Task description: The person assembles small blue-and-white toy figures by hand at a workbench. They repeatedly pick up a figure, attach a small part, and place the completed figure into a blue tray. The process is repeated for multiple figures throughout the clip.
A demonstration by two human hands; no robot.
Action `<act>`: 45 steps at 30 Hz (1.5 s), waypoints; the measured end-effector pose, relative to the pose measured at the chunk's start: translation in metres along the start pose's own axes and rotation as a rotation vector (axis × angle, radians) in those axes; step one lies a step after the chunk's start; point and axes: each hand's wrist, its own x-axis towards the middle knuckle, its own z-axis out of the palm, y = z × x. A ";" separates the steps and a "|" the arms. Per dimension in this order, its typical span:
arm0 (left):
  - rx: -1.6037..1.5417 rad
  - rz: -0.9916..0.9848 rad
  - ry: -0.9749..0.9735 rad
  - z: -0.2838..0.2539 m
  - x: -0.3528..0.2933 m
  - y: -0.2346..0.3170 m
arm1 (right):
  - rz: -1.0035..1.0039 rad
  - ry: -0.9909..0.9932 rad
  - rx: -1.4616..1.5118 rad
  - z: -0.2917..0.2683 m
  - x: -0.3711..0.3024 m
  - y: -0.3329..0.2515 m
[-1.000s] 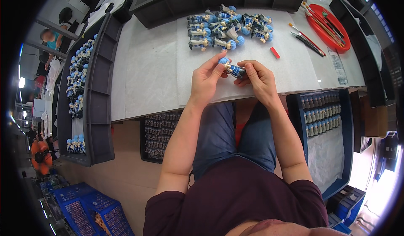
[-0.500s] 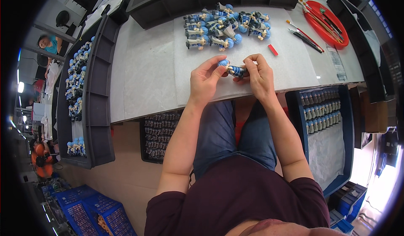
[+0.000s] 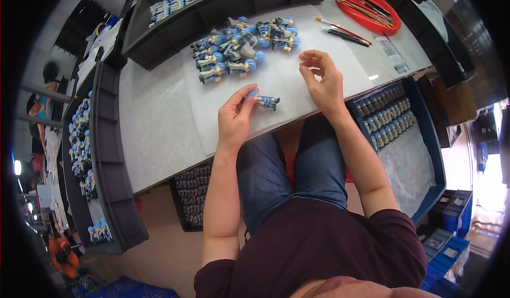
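Observation:
In my left hand (image 3: 234, 118) is a small figurine (image 3: 266, 103) with blue hair and a blue-and-white outfit. Thumb and fingers pinch it at the head, and its dark shoes point right. My right hand (image 3: 325, 82) hovers over the white sheet (image 3: 289, 106) to the right of the figurine, fingers curved and apart from the thumb, with nothing visible between them. Beyond both hands lies a pile of similar blue-haired figurines (image 3: 234, 48). The small red block seen earlier is out of sight, perhaps behind my right hand.
A red oval tray (image 3: 396, 28) of brushes sits at the far right, with a loose brush and pens (image 3: 345, 36) beside it. Dark crates (image 3: 234, 13) of figurines border the table at back and left. A blue crate (image 3: 433, 154) holding grey parts stands right of my legs.
My right hand has come off the figurine and moved right. The left hand keeps the figurine. The view has turned, and the red block no longer shows.

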 end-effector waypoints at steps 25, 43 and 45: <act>-0.046 -0.082 -0.072 -0.004 0.004 0.001 | -0.385 -0.432 -0.477 -0.032 0.025 -0.001; 0.018 -0.033 -0.109 -0.004 0.008 -0.007 | -0.618 -0.749 -0.369 -0.009 0.012 -0.024; 0.007 -0.027 -0.105 -0.003 0.009 -0.008 | -0.616 -0.767 -0.360 -0.008 0.013 -0.023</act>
